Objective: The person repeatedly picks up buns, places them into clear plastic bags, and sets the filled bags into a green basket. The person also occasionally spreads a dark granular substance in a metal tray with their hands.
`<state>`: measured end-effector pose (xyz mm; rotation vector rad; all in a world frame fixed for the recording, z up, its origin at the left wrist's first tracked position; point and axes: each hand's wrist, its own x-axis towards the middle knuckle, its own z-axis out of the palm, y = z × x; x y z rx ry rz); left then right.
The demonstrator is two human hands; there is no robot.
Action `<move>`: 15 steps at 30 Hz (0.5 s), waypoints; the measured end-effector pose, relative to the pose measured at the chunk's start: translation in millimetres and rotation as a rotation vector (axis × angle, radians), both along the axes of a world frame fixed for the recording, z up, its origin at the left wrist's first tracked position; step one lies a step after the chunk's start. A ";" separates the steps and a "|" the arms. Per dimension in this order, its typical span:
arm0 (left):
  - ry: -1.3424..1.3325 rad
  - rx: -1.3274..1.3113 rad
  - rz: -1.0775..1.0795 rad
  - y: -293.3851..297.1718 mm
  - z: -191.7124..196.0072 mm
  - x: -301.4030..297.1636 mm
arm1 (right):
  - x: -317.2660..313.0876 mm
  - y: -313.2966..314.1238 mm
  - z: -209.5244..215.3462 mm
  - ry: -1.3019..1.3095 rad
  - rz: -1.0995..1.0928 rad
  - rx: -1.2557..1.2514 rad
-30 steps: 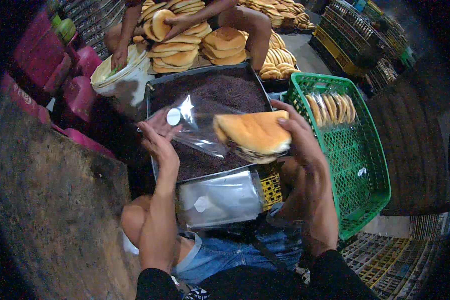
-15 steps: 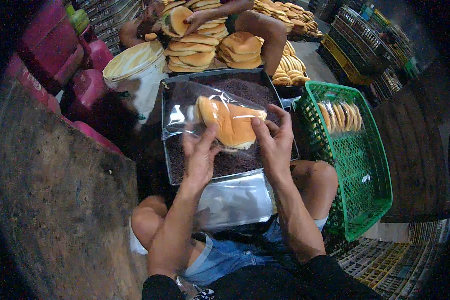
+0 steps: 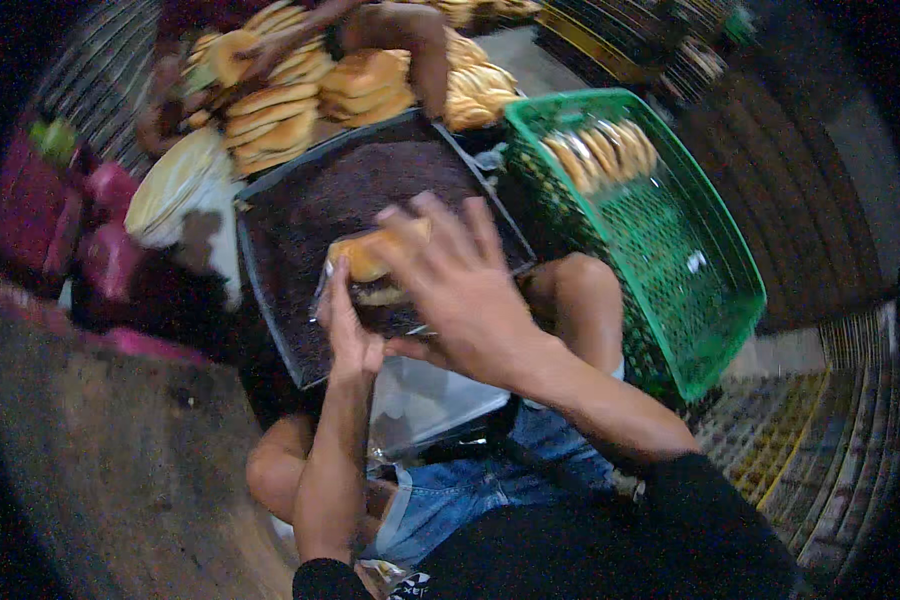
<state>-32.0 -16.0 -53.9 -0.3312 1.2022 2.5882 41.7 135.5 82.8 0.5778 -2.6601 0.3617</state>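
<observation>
Two hands, left hand (image 3: 348,335) and right hand (image 3: 460,290), hold bagged buns (image 3: 370,262) lying crosswise.

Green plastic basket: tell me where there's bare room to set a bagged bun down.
The green plastic basket is bare through its middle and near end, below the row of bagged buns at its far end. The dark metal tray is crowded: both hands hold a bagged bun there.
</observation>
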 end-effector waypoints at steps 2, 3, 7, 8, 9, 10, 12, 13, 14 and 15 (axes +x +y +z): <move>0.052 0.020 -0.163 19.6 36.4 1.4 | -18.6 14.5 -27.5 -0.072 -0.150 0.091; 0.096 -0.163 -0.138 19.4 29.0 0.2 | -31.1 28.6 -33.4 -0.158 -0.220 0.059; 0.463 -1.020 -1.070 -2.6 -6.1 8.2 | -7.5 123.1 5.5 -0.178 -0.433 -0.261; 0.572 -1.162 -1.141 -0.7 -16.1 23.7 | 3.1 157.9 13.6 -0.147 -0.523 -0.167; 0.691 -1.299 -1.214 1.7 -26.5 36.6 | 13.9 190.1 19.0 -0.116 -0.621 -0.067; 0.679 -1.422 -1.241 -4.3 -32.6 42.2 | 15.1 214.8 16.2 -0.136 -0.684 -0.036; 0.709 -1.628 -1.313 7.4 -53.2 45.0 | 20.7 263.2 -8.8 -0.209 -0.792 -0.024; 0.744 -1.588 -1.309 9.8 -60.7 41.8 | 20.5 284.1 -33.8 -0.262 -0.809 -0.060; 0.781 -1.546 -1.313 9.3 -68.8 34.7 | 21.9 307.4 -61.0 -0.317 -0.834 -0.100; 0.809 -1.502 -1.317 13.6 -67.8 33.3 | 17.7 320.0 -68.1 -0.512 -0.704 -0.165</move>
